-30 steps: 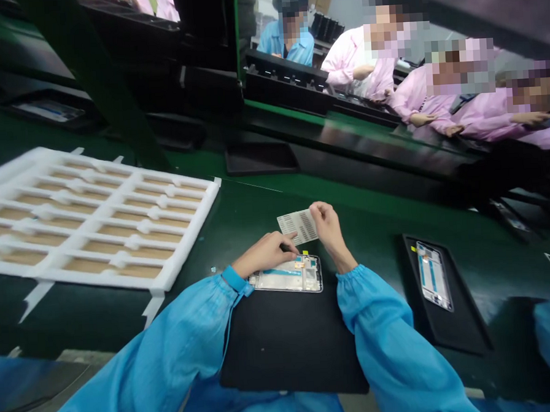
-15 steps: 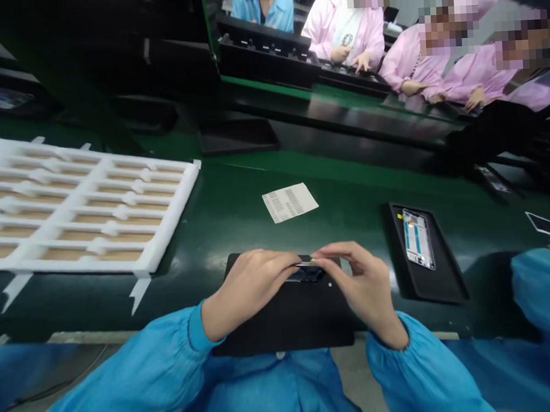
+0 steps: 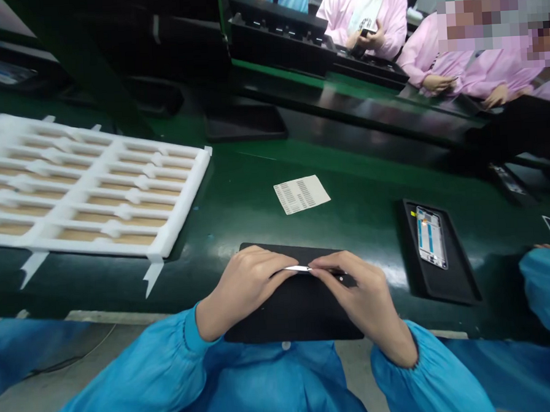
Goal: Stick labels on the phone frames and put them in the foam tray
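Observation:
A thin, phone-like panel (image 3: 299,268) is held nearly edge-on, so only a bright whitish strip shows. My left hand (image 3: 255,273) pinches its left end between thumb and fingers. At the other end, my right hand (image 3: 355,282) closes thumb and fingertips on it. Most of the panel is hidden by the fingers. Directly below both hands lies a black mat (image 3: 299,315) at the bench's near edge. Beyond them is a white sheet of printed labels (image 3: 302,195).
To the left sits a white foam tray (image 3: 166,239) with slotted compartments. A black tray (image 3: 463,282) on the right holds a phone frame (image 3: 431,238) with blue strips. Another dark tray (image 3: 245,122) lies farther back. Co-workers sit across the bench; a blue sleeve (image 3: 549,290) is at right.
The panel has tilted from showing a dark glossy face to almost edge-on. Both hands still grip it. The whole view has shifted slightly, with bench items appearing farther right and higher.

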The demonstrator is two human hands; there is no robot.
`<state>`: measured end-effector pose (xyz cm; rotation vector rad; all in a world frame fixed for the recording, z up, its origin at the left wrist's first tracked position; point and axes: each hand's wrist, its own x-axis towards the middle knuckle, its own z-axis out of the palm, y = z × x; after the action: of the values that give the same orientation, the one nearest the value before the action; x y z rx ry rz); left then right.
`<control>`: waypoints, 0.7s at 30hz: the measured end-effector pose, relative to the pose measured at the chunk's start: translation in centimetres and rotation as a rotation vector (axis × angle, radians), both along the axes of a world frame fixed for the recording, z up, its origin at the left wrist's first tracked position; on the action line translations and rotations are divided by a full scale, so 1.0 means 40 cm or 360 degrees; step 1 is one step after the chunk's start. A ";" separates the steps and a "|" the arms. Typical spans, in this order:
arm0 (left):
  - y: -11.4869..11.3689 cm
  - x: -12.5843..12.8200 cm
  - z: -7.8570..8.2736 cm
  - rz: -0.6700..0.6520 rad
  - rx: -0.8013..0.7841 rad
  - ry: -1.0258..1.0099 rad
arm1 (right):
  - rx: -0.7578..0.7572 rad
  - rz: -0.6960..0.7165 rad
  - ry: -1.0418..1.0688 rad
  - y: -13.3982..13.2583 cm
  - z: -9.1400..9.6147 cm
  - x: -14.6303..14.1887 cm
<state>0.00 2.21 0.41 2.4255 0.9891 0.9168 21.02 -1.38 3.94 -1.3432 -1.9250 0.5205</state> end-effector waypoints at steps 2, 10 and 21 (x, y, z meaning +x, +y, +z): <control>-0.001 -0.002 0.000 -0.0028 -0.0007 -0.0004 | 0.0026 0.0004 -0.0076 -0.006 0.007 -0.001; -0.009 -0.005 -0.002 -0.0068 -0.0028 -0.0018 | 0.0102 0.0032 -0.0270 -0.020 0.018 -0.022; -0.012 -0.004 -0.001 -0.0080 0.0012 -0.0041 | 0.0260 0.0067 -0.0121 -0.031 -0.007 -0.027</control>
<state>-0.15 1.73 0.37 2.4269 0.9126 0.9338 19.93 -2.64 3.68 -1.2361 -2.0146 0.3284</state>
